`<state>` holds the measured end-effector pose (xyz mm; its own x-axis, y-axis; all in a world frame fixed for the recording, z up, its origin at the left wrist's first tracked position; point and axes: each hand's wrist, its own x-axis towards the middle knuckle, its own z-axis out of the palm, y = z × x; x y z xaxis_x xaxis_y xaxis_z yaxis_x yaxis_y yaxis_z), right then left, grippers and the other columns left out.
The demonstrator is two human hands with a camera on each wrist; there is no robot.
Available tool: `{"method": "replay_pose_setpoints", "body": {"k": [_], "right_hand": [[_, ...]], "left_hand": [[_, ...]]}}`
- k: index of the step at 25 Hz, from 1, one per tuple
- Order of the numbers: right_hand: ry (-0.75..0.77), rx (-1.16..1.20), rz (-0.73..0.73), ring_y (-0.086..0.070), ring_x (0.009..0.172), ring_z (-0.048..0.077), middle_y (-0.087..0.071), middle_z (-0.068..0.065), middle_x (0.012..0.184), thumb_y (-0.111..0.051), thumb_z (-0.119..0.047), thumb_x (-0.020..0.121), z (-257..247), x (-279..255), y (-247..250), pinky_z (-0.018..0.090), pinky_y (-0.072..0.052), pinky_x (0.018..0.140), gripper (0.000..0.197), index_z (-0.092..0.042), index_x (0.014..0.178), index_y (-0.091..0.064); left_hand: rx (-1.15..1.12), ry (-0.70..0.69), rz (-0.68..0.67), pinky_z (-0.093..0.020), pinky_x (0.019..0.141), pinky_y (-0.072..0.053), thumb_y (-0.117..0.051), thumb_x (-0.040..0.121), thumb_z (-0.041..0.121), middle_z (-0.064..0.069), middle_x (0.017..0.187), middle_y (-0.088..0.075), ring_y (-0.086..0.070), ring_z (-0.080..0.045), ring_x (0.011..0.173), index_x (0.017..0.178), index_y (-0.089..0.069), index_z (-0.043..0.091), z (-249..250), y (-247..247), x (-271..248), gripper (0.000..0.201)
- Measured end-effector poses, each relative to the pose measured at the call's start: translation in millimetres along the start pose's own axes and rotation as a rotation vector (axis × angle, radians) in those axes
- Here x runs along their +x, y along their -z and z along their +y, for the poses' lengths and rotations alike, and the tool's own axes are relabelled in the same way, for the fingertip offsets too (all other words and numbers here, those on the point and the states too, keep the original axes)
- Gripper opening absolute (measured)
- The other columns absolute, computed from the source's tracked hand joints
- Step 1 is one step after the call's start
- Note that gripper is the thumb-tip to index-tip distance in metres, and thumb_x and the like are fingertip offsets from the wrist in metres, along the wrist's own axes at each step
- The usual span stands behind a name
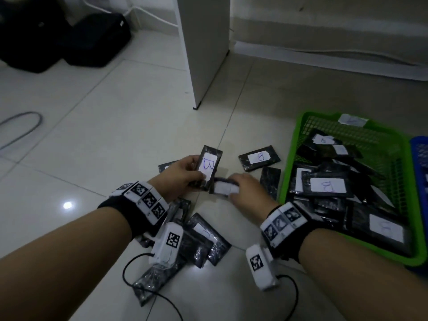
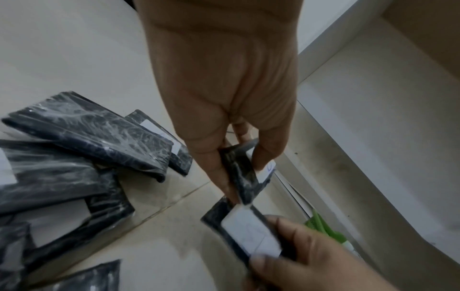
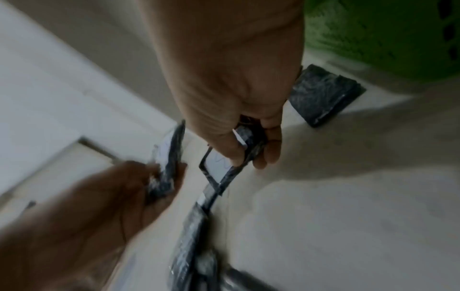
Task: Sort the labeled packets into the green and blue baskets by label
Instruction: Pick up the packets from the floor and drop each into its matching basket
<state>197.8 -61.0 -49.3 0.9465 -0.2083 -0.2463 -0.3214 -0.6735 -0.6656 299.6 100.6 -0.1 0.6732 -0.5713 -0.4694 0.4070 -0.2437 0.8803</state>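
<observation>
My left hand [image 1: 185,173] holds a black packet [image 1: 208,166] upright, its white label marked B facing me; the left wrist view shows the same packet [image 2: 240,173] pinched between thumb and fingers. My right hand [image 1: 245,191] grips a second black packet [image 1: 222,188] with a white label, just right of the first; its writing is unreadable. That packet [image 3: 224,167] sits between thumb and fingers in the right wrist view. The green basket [image 1: 291,163] at right holds several B-labeled packets. Only an edge of the blue basket [image 1: 419,163] shows at far right.
Loose packets lie on the tiled floor: one marked B [image 1: 259,158], a face-down one [image 1: 269,181] beside the green basket, and a pile [image 1: 203,237] under my left wrist. A white furniture leg [image 1: 203,54] stands ahead. Black bags [image 1: 58,35] sit far left.
</observation>
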Motion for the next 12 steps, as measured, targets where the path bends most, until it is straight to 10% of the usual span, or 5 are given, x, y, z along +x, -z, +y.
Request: {"method": "replay_pose_setpoints", "body": {"k": [5, 12], "right_hand": [[-0.143, 0.434, 0.293, -0.06, 0.055, 0.012, -0.061, -0.002, 0.082, -0.055, -0.006, 0.088, -9, 4, 69, 0.019, -0.051, 0.048, 0.031, -0.019, 0.116, -0.053], [-0.342, 0.543, 0.714, -0.062, 0.073, 0.026, -0.065, 0.008, 0.1, -0.061, -0.012, 0.086, 75, -10, 148, 0.035, -0.055, 0.062, 0.024, -0.025, 0.103, -0.052]], "left_hand": [[-0.065, -0.082, 0.059, -0.036, 0.077, -0.058, -0.051, 0.087, -0.007, -0.017, 0.101, -0.061, -0.058, -0.026, 0.082, 0.122, -0.057, 0.006, 22, -35, 14, 0.037], [-0.158, -0.132, 0.145, -0.028, 0.054, -0.055, -0.057, 0.086, -0.002, -0.004, 0.083, -0.06, -0.054, -0.016, 0.058, 0.111, -0.043, 0.013, 44, -147, 49, 0.033]]}}
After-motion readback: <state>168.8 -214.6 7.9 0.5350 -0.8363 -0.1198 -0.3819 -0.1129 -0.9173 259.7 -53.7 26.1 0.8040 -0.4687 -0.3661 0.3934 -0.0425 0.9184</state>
